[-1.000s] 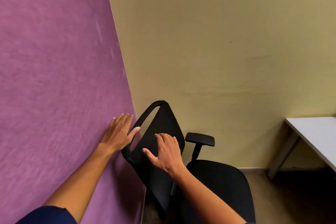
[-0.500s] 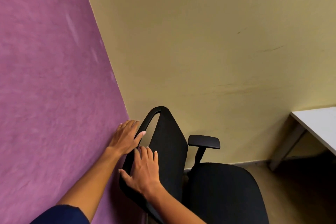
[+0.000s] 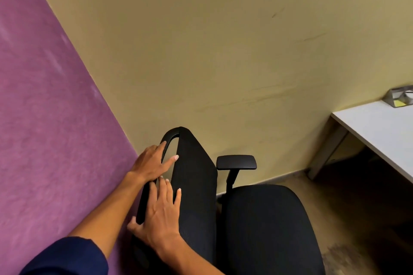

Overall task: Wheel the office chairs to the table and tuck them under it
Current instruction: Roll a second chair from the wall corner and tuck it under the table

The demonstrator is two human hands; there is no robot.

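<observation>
A black office chair [image 3: 197, 176] stands in the corner, its mesh backrest close to the purple wall and its seat [image 3: 268, 225] facing right. My left hand [image 3: 152, 163] lies over the upper frame of the backrest, fingers draped across the rim. Lower down, my right hand [image 3: 162, 214] holds the backrest edge, fingers on the mesh and thumb hooked behind the frame. The white table [image 3: 380, 127] is at the right, its open underside facing the chair. The chair's wheels are hidden.
A purple wall [image 3: 44, 140] fills the left and a beige wall [image 3: 223, 51] the back. One chair armrest [image 3: 237, 162] sticks up near the beige wall. A small metal object [image 3: 400, 98] sits on the table. Brown floor [image 3: 348, 207] lies between chair and table leg [image 3: 324, 154].
My right hand slid from the front of the backrest down to its left edge. My left hand moved from the wall side onto the top frame. The view shifted right, showing more table.
</observation>
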